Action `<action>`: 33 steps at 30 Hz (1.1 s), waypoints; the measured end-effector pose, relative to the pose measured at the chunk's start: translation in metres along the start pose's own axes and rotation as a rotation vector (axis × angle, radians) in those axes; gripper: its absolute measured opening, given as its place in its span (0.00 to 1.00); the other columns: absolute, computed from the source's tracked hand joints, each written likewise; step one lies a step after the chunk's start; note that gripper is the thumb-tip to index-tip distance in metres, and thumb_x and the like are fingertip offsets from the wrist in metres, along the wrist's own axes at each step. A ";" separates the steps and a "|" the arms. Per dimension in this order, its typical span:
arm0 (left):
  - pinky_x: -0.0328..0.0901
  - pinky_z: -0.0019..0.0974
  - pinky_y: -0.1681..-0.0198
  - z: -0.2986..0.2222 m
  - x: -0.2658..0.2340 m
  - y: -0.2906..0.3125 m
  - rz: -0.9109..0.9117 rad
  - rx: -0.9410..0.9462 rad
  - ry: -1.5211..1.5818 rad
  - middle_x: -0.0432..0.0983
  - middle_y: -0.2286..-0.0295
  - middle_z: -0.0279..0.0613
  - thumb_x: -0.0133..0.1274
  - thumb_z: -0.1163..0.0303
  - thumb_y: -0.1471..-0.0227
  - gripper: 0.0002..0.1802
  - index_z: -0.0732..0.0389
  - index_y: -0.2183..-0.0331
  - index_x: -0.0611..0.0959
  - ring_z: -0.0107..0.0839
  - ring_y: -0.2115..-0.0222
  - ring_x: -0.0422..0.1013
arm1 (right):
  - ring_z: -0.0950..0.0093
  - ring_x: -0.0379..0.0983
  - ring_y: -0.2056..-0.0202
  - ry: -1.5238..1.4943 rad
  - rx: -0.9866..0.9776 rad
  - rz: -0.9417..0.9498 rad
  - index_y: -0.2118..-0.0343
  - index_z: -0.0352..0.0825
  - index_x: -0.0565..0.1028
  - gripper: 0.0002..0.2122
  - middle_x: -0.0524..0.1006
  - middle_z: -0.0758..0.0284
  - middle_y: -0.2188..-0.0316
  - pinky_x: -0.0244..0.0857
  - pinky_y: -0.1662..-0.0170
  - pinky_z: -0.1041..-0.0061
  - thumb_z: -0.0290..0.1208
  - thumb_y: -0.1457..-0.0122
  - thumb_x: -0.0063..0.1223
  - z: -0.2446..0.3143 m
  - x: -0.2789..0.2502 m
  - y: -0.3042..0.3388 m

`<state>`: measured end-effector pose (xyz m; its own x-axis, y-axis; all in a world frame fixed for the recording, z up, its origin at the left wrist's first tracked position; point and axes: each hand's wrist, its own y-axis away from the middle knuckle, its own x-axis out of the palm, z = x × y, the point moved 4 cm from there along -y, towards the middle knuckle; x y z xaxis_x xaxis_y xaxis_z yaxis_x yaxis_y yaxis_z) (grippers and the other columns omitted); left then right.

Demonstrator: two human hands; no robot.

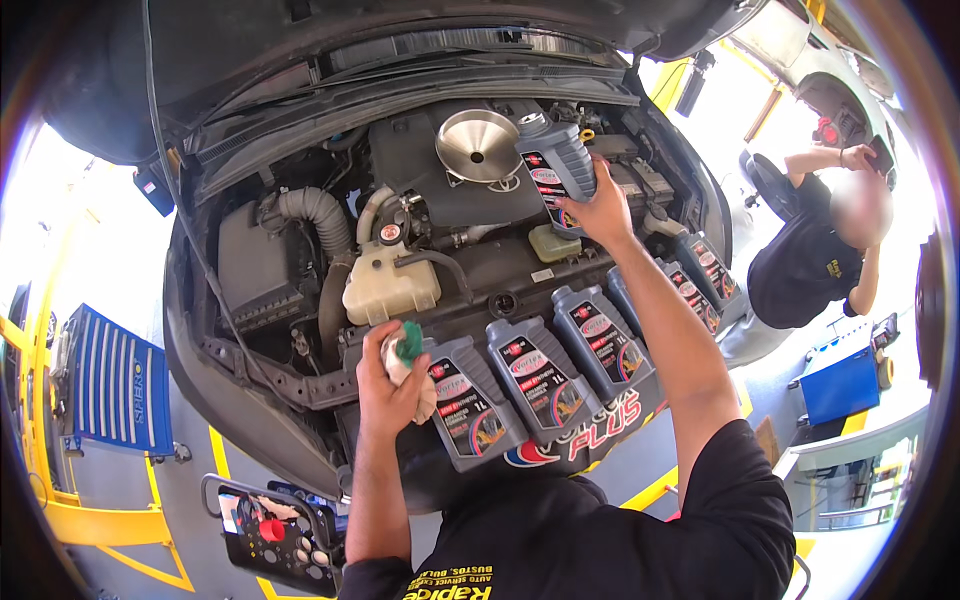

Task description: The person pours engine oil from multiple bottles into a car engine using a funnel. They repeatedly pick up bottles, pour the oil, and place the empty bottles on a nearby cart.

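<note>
My right hand (pixel 606 208) is wrapped round a grey motor oil bottle (pixel 560 165), lifted over the engine and slightly tilted. The bottle's top is beside the rim of a metal funnel (pixel 462 138), which stands on the dark engine cover (pixel 400 160). I cannot make out whether the bottle is capped. Closed in my left hand (pixel 380 392) is a bunched white and green rag (pixel 418 392). Close to that hand a similar oil bottle (pixel 470 405) stands in a row with several others along the front of the engine bay, partly hidden by my right forearm.
A whitish coolant tank (pixel 390 288) and a black air filter box (pixel 258 262) sit at the bay's left. The raised hood (pixel 240 60) hangs overhead. Another person (pixel 805 255) is at the right. A blue tool cabinet (pixel 122 380) and wheeled cart (pixel 270 545) stand left.
</note>
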<state>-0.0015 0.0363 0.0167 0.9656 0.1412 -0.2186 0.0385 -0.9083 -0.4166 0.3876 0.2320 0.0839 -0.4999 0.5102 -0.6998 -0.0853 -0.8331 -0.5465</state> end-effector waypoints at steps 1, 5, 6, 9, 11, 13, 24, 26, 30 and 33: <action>0.71 0.48 0.49 -0.011 0.006 -0.013 0.041 -0.004 -0.073 0.82 0.58 0.51 0.69 0.65 0.48 0.32 0.60 0.45 0.73 0.49 0.55 0.80 | 0.62 0.83 0.56 0.036 0.048 0.020 0.36 0.34 0.64 0.43 0.84 0.55 0.58 0.73 0.50 0.65 0.39 0.54 0.76 -0.008 0.003 -0.002; 0.71 0.50 0.51 0.019 0.036 -0.106 0.083 0.072 -0.211 0.80 0.58 0.59 0.67 0.61 0.47 0.31 0.57 0.46 0.73 0.58 0.55 0.77 | 0.52 0.76 0.48 0.133 0.164 0.103 0.39 0.33 0.66 0.42 0.78 0.50 0.51 0.71 0.46 0.57 0.40 0.58 0.77 -0.008 0.021 -0.034; 0.70 0.52 0.51 0.024 0.040 -0.144 0.109 0.021 -0.292 0.80 0.57 0.59 0.66 0.59 0.46 0.31 0.56 0.45 0.73 0.58 0.54 0.76 | 0.51 0.74 0.46 0.151 0.163 0.096 0.40 0.33 0.66 0.42 0.77 0.50 0.50 0.71 0.44 0.56 0.40 0.58 0.77 0.000 0.025 -0.046; 0.68 0.56 0.46 0.063 0.073 -0.220 0.132 -0.138 -0.406 0.79 0.52 0.60 0.61 0.50 0.44 0.36 0.50 0.39 0.70 0.60 0.50 0.74 | 0.52 0.74 0.46 0.191 0.193 0.173 0.39 0.34 0.66 0.43 0.77 0.50 0.49 0.70 0.44 0.56 0.40 0.59 0.77 0.017 0.035 -0.061; 0.70 0.54 0.47 0.089 0.097 -0.261 0.113 -0.174 -0.436 0.78 0.51 0.59 0.60 0.49 0.43 0.39 0.48 0.36 0.67 0.57 0.50 0.75 | 0.53 0.74 0.46 0.187 0.171 0.187 0.39 0.35 0.66 0.43 0.77 0.50 0.49 0.70 0.44 0.57 0.40 0.59 0.76 0.017 0.040 -0.070; 0.71 0.54 0.47 0.099 0.115 -0.292 0.126 -0.192 -0.475 0.77 0.50 0.58 0.59 0.48 0.43 0.40 0.45 0.33 0.65 0.55 0.51 0.76 | 0.53 0.75 0.46 0.198 0.183 0.202 0.39 0.35 0.67 0.42 0.78 0.50 0.50 0.70 0.44 0.57 0.40 0.59 0.76 0.015 0.043 -0.075; 0.71 0.52 0.47 0.136 0.142 -0.335 0.159 -0.069 -0.391 0.81 0.54 0.56 0.59 0.51 0.43 0.35 0.47 0.36 0.71 0.55 0.52 0.77 | 0.53 0.81 0.54 0.492 0.083 0.360 0.39 0.41 0.66 0.39 0.83 0.52 0.59 0.76 0.51 0.55 0.38 0.56 0.74 0.047 0.051 -0.096; 0.71 0.51 0.45 0.138 0.138 -0.339 0.175 -0.097 -0.360 0.80 0.52 0.55 0.60 0.52 0.43 0.36 0.47 0.36 0.71 0.54 0.50 0.76 | 0.54 0.81 0.54 0.505 0.076 0.369 0.39 0.42 0.66 0.39 0.83 0.53 0.59 0.76 0.51 0.55 0.38 0.56 0.74 0.050 0.052 -0.098; 0.69 0.49 0.43 0.140 0.133 -0.344 0.134 -0.150 -0.256 0.79 0.48 0.53 0.62 0.53 0.44 0.37 0.48 0.36 0.71 0.52 0.47 0.75 | 0.54 0.81 0.54 0.537 0.068 0.371 0.39 0.42 0.67 0.39 0.83 0.54 0.58 0.76 0.50 0.55 0.38 0.56 0.74 0.054 0.047 -0.104; 0.68 0.47 0.41 0.146 0.127 -0.348 0.076 -0.157 -0.165 0.78 0.47 0.54 0.64 0.55 0.45 0.38 0.49 0.36 0.71 0.52 0.46 0.74 | 0.54 0.81 0.53 0.567 0.077 0.370 0.39 0.42 0.67 0.39 0.83 0.54 0.57 0.76 0.50 0.56 0.37 0.56 0.73 0.064 0.042 -0.106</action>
<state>0.0703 0.4277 0.0055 0.9125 0.1206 -0.3909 0.0190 -0.9670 -0.2542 0.3206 0.3282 0.1420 0.0189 0.2044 -0.9787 -0.0672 -0.9764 -0.2052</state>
